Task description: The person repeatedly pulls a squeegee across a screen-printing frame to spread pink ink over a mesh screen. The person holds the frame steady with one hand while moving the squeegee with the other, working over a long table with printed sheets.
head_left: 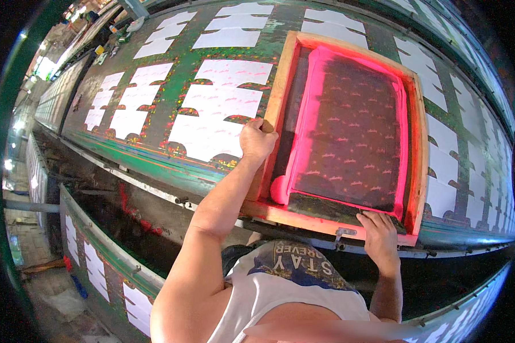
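A wooden screen printing frame (pixel 422 143) lies on the long green table, its dark mesh (pixel 349 120) bordered with bright pink ink (pixel 306 114). Small light motifs show across the mesh. My left hand (pixel 258 140) is closed around the left side rail of the frame. Along the frame's near inner edge lies a dark flat squeegee (pixel 332 209). My right hand (pixel 379 235) grips it near its right end, fingers over the top and thumb hidden. Left of the frame, white cut fabric pieces (pixel 220 108) carry pink print.
More white fabric pieces (pixel 234 26) lie in rows at the far side and right (pixel 440 166). A metal rail with small stops and a bracket (pixel 344 233) runs along the table's near edge. Behind me at lower left stands another table (pixel 111 251) with white pieces.
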